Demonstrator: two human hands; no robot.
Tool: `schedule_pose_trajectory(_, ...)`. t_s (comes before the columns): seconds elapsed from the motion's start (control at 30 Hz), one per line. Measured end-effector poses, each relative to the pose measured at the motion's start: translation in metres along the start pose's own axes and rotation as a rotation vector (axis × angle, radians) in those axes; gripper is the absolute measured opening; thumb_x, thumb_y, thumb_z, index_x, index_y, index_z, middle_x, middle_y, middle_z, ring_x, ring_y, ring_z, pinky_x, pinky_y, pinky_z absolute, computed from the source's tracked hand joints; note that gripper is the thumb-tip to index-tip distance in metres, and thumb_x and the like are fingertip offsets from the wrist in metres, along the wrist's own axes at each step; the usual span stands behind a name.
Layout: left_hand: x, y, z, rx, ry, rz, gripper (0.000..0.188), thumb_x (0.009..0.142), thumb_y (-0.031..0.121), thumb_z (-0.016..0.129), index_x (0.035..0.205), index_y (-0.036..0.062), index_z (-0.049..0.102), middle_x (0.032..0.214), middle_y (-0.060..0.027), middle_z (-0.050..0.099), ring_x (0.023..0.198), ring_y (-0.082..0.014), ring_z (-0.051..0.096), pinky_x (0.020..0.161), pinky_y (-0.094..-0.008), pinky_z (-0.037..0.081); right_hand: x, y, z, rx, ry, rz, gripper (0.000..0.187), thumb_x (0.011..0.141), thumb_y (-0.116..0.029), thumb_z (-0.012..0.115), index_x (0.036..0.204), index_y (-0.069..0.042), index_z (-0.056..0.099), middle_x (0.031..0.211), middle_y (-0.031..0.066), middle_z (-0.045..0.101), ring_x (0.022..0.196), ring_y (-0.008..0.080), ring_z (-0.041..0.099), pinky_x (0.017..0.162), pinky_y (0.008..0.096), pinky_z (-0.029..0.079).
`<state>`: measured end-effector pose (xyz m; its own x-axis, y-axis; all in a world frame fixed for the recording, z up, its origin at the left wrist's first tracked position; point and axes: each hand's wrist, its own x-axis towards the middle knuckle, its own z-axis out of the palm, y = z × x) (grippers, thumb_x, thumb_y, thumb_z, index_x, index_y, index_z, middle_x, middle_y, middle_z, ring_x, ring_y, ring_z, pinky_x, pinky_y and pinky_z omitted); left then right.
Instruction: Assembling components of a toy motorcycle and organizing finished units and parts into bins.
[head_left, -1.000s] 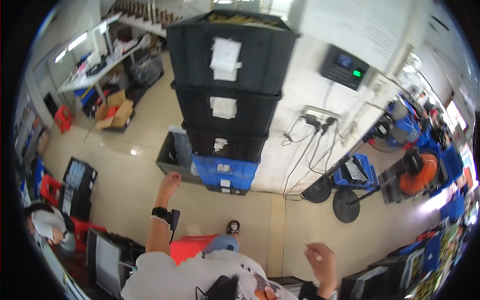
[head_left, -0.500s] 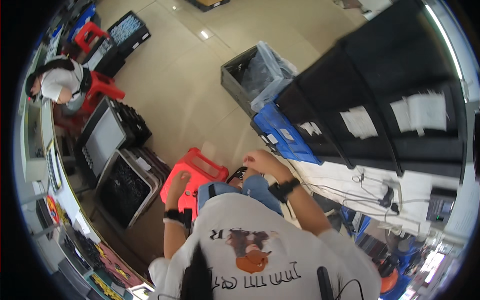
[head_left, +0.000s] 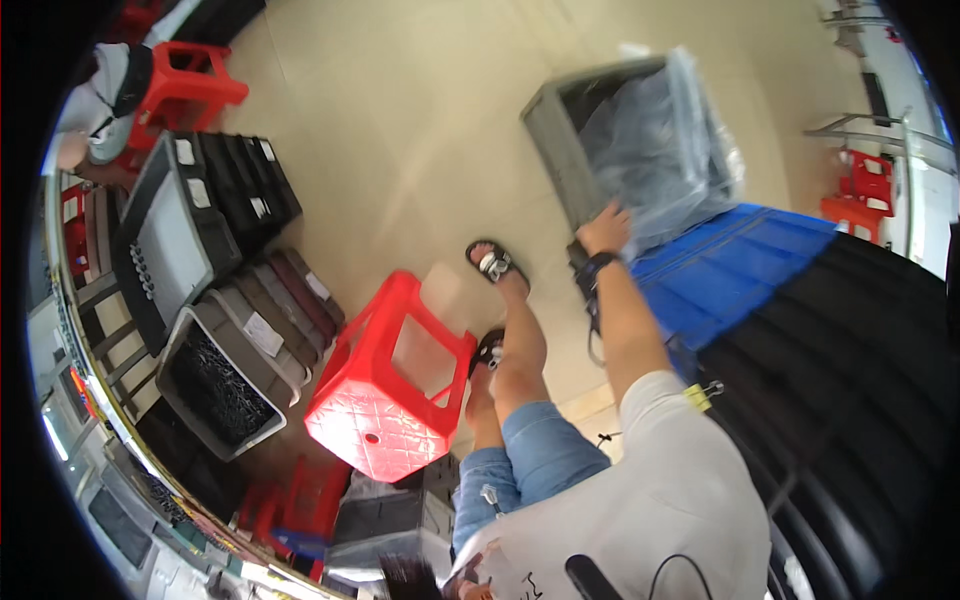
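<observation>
My right hand (head_left: 606, 230) reaches forward with its arm out, a black band round the wrist. Its fingers are bent at the near corner of a grey crate (head_left: 553, 150). Whether they press on the rim or on the plastic is hard to make out. A clear plastic liner (head_left: 660, 150) fills the crate and hangs over its right side. Out of the picture is my left hand. Beside my legs stands a red plastic stool (head_left: 385, 425), with nothing on its seat.
Blue crates (head_left: 740, 265) and a long black stack (head_left: 850, 370) run along my right. To the left are grey bins (head_left: 240, 335), the front one full of dark small parts, and black crates (head_left: 240, 180). A person (head_left: 100, 100) sits at the far left near another red stool (head_left: 190, 85).
My view has swung and come closer to the lined crate. My right hand has gone from in front of my body out to the crate. My left hand has left the picture.
</observation>
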<state>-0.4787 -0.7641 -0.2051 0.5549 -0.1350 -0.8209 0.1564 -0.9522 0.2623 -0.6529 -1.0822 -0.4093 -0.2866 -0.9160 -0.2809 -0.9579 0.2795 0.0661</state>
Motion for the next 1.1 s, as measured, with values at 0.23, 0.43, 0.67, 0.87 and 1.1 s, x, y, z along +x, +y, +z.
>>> schedule_pose_trajectory(0.23, -0.009, -0.028, 0.010, -0.158, -0.060, -0.455, 0.018, 0.094, 0.022, 0.055, 0.098, 0.0055, 0.058, 0.085, -0.0073, 0.064, 0.070, -0.0154, 0.060, 0.059, -0.0292, 0.048, 0.067, 0.017, 0.065, 0.061, -0.421, 0.055, 0.038, 0.075, -0.019, 0.063, 0.107, 0.001, 0.065, 0.109, 0.0267, 0.063, 0.108, 0.0414, 0.058, 0.092, 0.0469, 0.047)
schedule_pose_trajectory(0.43, -0.162, -0.177, -0.190, -0.339, -0.082, -0.528, 0.024, 0.095, 0.026, 0.054, 0.103, 0.0043, 0.058, 0.091, -0.0096, 0.065, 0.077, -0.0186, 0.063, 0.065, -0.0322, 0.050, 0.075, -0.047, 0.019, 0.156, -0.303, -0.202, 0.027, 0.073, -0.017, 0.065, 0.090, 0.003, 0.070, 0.097, 0.0269, 0.066, 0.095, 0.0437, 0.062, 0.085, 0.0467, 0.050)
schedule_pose_trajectory(0.67, -0.158, -0.180, -0.175, -0.406, -0.211, -0.437, 0.025, 0.094, 0.024, 0.055, 0.106, 0.0022, 0.060, 0.095, -0.0099, 0.067, 0.082, -0.0176, 0.063, 0.069, -0.0294, 0.051, 0.116, -0.158, -0.082, 0.607, 0.011, -0.323, 0.043, 0.063, -0.007, 0.063, 0.102, 0.009, 0.057, 0.094, 0.0241, 0.066, 0.089, 0.0365, 0.065, 0.082, 0.0396, 0.050)
schedule_pose_trajectory(0.87, -0.186, -0.135, -0.194, -0.503, 0.040, -0.267, 0.021, 0.094, 0.017, 0.053, 0.104, 0.0012, 0.062, 0.092, -0.0062, 0.068, 0.079, -0.0142, 0.062, 0.068, -0.0283, 0.050, 0.095, -0.148, -0.194, 0.681, -0.160, -0.750, 0.026, 0.083, -0.017, 0.053, 0.093, 0.002, 0.069, 0.096, 0.0161, 0.066, 0.096, 0.0267, 0.057, 0.088, 0.0383, 0.044)
schedule_pose_trajectory(1.1, -0.251, -0.200, -0.179, -0.643, 0.219, -0.229, 0.025, 0.091, 0.020, 0.057, 0.105, 0.0004, 0.065, 0.093, -0.0089, 0.069, 0.081, -0.0169, 0.064, 0.072, -0.0311, 0.051, -0.143, -0.177, -0.440, 1.074, -0.132, -0.665, 0.032, 0.077, -0.026, 0.063, 0.077, 0.007, 0.061, 0.083, 0.0083, 0.053, 0.076, 0.0212, 0.049, 0.073, 0.0339, 0.042)
